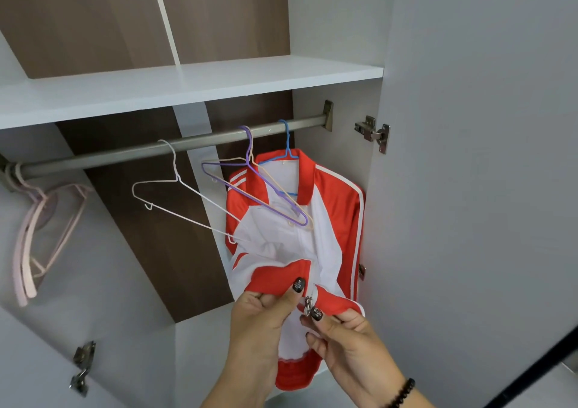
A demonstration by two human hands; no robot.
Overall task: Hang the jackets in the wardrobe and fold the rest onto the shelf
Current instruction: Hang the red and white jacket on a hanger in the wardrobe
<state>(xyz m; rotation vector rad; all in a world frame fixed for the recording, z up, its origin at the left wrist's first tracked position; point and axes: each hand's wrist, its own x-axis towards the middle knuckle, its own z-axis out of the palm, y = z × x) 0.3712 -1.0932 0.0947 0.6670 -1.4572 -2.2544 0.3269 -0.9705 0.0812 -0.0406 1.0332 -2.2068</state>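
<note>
Head view. Red-and-white jacket (316, 220) hung on blue hanger (287, 154) at right end of wardrobe rail (131, 154). Left hand (266, 310) pinching left hem, right hand (341, 339) pinching zip pull (309, 306) (apparently lining up zip ends to close it). Spare hangers alongside: purple hanger (250, 188), white hanger (175, 195). Shelf (187, 88) above bare.

Open rail (103, 156) stretch between pink hangers (28, 245) and white hanger (175, 188) — right end crowded by hung jacket (334, 207), purple hanger (250, 188)
</note>
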